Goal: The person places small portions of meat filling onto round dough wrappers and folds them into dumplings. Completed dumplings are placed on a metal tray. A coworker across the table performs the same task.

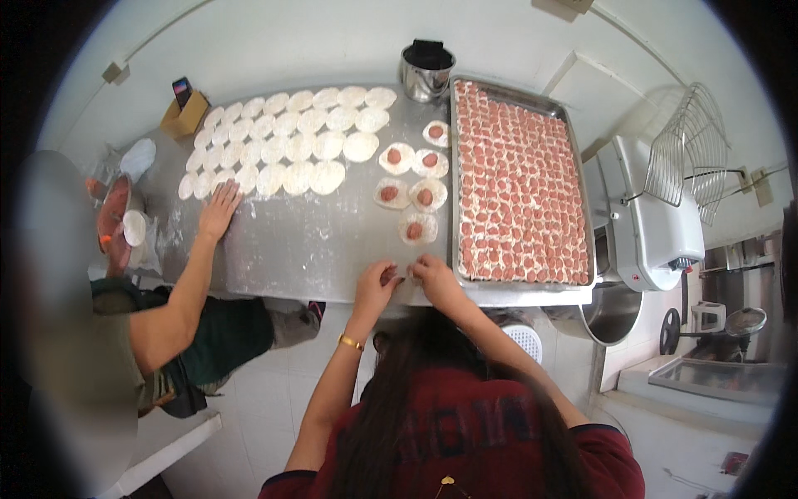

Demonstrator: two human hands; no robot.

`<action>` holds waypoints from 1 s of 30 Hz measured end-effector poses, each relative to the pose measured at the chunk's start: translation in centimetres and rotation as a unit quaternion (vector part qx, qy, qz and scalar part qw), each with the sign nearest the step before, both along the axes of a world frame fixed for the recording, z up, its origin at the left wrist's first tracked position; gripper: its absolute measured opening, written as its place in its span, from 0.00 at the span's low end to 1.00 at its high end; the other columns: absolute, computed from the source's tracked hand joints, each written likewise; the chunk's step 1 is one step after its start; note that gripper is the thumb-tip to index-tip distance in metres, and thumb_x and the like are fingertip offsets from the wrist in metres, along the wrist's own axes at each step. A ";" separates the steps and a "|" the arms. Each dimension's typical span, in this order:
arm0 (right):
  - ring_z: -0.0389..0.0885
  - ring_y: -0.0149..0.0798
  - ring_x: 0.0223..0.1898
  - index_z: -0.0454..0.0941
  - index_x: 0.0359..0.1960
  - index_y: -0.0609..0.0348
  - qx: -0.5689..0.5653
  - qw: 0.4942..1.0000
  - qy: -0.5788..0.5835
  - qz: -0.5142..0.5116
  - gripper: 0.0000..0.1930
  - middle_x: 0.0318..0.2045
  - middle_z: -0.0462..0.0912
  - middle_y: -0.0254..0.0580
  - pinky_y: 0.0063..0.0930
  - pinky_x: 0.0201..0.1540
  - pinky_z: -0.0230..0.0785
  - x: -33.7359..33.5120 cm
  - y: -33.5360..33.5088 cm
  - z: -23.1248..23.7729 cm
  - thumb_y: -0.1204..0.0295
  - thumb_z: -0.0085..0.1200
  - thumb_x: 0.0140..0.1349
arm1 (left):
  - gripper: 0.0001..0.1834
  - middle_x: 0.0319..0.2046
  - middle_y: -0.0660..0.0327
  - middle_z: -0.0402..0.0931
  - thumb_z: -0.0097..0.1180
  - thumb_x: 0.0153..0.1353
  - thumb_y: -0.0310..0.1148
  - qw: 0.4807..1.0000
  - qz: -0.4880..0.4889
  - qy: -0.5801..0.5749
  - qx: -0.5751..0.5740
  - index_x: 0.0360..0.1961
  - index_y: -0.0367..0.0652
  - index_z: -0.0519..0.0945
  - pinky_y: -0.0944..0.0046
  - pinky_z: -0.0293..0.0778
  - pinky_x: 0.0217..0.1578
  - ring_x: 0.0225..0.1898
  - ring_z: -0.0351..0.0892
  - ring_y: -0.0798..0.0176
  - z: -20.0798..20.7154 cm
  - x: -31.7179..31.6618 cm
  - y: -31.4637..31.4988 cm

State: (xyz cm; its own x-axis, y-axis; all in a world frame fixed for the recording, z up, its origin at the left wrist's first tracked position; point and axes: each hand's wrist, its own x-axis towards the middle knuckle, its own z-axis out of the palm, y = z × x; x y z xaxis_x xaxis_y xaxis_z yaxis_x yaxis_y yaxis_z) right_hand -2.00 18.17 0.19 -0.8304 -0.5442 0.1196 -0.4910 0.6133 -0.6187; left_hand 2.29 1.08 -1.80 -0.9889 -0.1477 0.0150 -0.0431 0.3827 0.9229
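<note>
My left hand (376, 287) and my right hand (436, 281) are close together at the table's near edge, fingers curled in a pinch. What lies between the fingertips is too small and covered to make out. Just beyond them a round dough wrapper (425, 227) carries a ball of pink meat filling (414, 231). Several more filled wrappers lie flat behind it, such as the filled wrapper (390, 193) to the left. Right of my right hand stands a large metal tray (456, 179), packed with rows of small dumplings (519, 183) with pink filling showing on top.
Bare wrappers (298, 148) overlap in rows on the steel table (291, 241). At left, a co-worker's hand (219, 208) touches them; another holds a wrapper (134, 227) by a bowl of filling (113, 204). A metal pot (426, 76) stands behind, a mixer (644, 212) at right.
</note>
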 end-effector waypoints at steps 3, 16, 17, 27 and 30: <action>0.78 0.51 0.39 0.77 0.41 0.60 -0.046 0.996 -0.078 0.006 0.16 0.38 0.75 0.48 0.41 0.42 0.71 -0.8 0.9 0.5 0.82 0.55 0.47 | 0.11 0.32 0.53 0.76 0.61 0.52 0.24 0.993 0.053 0.066 -0.081 0.38 0.37 0.76 0.60 0.74 0.34 0.31 0.78 0.53 0.5 0.0 -0.8; 0.82 0.46 0.35 0.81 0.42 0.58 -0.138 0.936 0.049 -0.320 0.18 0.36 0.83 0.48 0.35 0.39 0.73 -36.2 14.2 8.3 0.70 0.62 0.45 | 0.11 0.34 0.51 0.71 0.54 0.53 0.26 0.962 0.093 0.076 -0.243 0.39 0.40 0.74 0.57 0.71 0.33 0.31 0.73 0.49 0.5 -0.8 -0.2; 0.82 0.49 0.36 0.81 0.41 0.58 -0.128 0.933 0.064 -0.330 0.17 0.36 0.83 0.50 0.37 0.40 0.72 -39.7 15.0 7.4 0.70 0.61 0.46 | 0.11 0.34 0.51 0.71 0.54 0.53 0.26 0.968 0.098 0.036 -0.227 0.39 0.40 0.74 0.56 0.71 0.33 0.32 0.72 0.48 0.9 -0.9 0.1; 0.79 0.58 0.37 0.78 0.30 0.61 -0.025 0.926 0.034 -0.375 0.09 0.31 0.81 0.56 0.45 0.42 0.72 -52.2 11.6 -0.5 0.72 0.55 0.47 | 0.10 0.32 0.55 0.70 0.59 0.52 0.31 0.940 0.114 0.011 -0.321 0.33 0.43 0.72 0.56 0.71 0.27 0.26 0.73 0.52 0.8 -1.1 0.5; 0.79 0.60 0.38 0.78 0.30 0.65 -0.002 0.937 0.052 -0.346 0.09 0.32 0.80 0.61 0.48 0.42 0.72 -51.7 10.5 -0.5 0.72 0.53 0.51 | 0.10 0.31 0.55 0.70 0.59 0.52 0.31 0.942 0.125 -0.021 -0.311 0.33 0.43 0.72 0.56 0.70 0.25 0.25 0.72 0.53 0.7 -1.1 0.5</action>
